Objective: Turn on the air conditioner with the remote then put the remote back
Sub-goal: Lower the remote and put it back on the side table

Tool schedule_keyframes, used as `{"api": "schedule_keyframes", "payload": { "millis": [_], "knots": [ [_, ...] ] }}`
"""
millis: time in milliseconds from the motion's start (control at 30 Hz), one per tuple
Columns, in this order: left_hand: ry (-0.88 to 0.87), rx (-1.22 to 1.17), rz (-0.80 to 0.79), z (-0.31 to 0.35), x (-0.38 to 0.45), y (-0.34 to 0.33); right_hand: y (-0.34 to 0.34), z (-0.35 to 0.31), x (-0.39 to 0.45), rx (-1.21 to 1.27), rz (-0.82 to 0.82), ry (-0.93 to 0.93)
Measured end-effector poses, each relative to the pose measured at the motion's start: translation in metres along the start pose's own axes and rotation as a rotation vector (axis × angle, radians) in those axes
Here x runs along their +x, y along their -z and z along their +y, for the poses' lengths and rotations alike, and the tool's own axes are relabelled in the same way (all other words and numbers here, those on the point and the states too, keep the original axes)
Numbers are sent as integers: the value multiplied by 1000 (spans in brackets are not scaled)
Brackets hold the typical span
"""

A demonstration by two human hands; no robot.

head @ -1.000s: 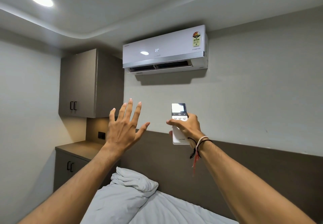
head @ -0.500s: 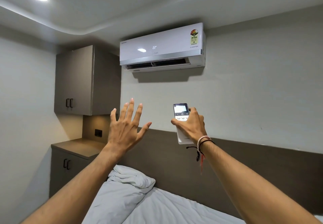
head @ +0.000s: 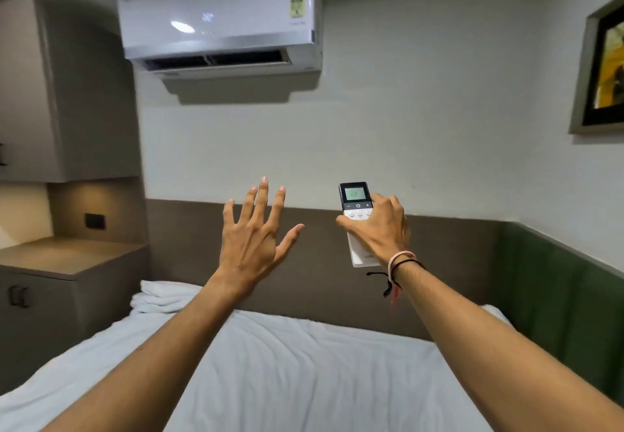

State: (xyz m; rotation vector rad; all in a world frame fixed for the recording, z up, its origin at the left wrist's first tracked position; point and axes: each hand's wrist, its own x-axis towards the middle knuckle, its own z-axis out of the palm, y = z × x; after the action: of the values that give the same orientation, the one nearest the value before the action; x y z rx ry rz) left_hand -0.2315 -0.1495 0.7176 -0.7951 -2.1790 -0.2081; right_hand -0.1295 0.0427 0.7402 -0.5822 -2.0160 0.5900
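A white air conditioner point(head: 219, 23) hangs high on the wall with its bottom flap open. My right hand point(head: 381, 229) grips a white remote point(head: 354, 195) upright, its lit screen facing me and my thumb across the button row. The remote is held below and to the right of the unit. To its left my left hand point(head: 253, 236) is raised with fingers spread and nothing in it.
A bed with a white sheet point(head: 287, 364) and a folded white towel point(head: 162, 296) lies below my arms. A grey wall cabinet point(head: 64, 94) and a low counter point(head: 64, 256) stand at the left. A framed picture point(head: 604, 67) hangs at the right.
The view has tilted down and turned right, so the ceiling has gone out of view and more of the bed and a picture show. Both hands have kept their poses.
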Motion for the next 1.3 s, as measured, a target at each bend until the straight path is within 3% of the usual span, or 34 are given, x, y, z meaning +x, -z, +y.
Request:
{"api": "schedule_keyframes", "payload": {
  "millis": [200, 367, 733, 967, 1300],
  "knots": [
    [-75, -138, -51, 86, -25, -60, 25, 94, -24, -192, -29, -122],
    [-151, -243, -182, 160, -86, -131, 20, 193, -76, -277, -116, -245],
    [-258, -319, -463, 284, -328, -298, -22, 419, -292, -368, -486, -722],
    [-352, -339, -629, 332, -490, -371, -45, 527, -459, -421, -682, -992],
    [-452, -355, -709, 351, -602, -441, -81, 615, -611, -428, -817, -1176]
  ]
}}
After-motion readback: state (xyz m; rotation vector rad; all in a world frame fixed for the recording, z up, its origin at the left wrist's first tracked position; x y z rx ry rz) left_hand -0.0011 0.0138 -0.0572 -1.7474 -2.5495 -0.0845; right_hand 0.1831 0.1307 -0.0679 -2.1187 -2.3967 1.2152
